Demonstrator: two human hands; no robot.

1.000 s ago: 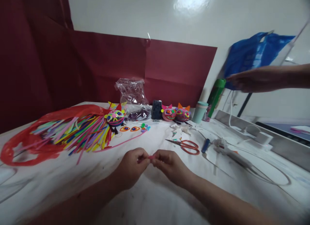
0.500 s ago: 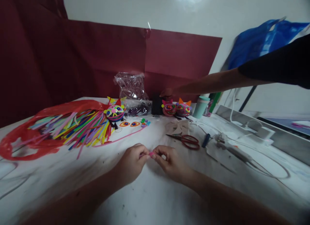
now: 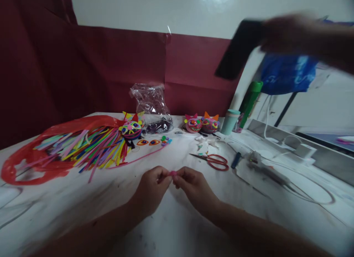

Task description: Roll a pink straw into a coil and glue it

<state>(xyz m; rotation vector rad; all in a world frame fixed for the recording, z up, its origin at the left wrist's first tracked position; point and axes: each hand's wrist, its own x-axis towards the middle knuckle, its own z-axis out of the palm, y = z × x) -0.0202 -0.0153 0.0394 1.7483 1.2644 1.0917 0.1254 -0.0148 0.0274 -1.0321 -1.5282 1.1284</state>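
Pinching pink piece (image 3: 173, 173) | left hand (image 3: 152, 188), right hand (image 3: 192, 187) gripping | above table (image 3: 171, 227)

A glossy white wall (image 3: 155, 7) reflecting overhead light, dark red paper backdrop (image 3: 110, 65) taped across it, above a white smudged table (image 3: 177, 227).

- No writing, label, brand, number or sign can be read anywhere.
- The blue plastic bag (image 3: 287, 74), up and right of the right hand (image 3: 192, 185), bears pale print, too blurred to read.
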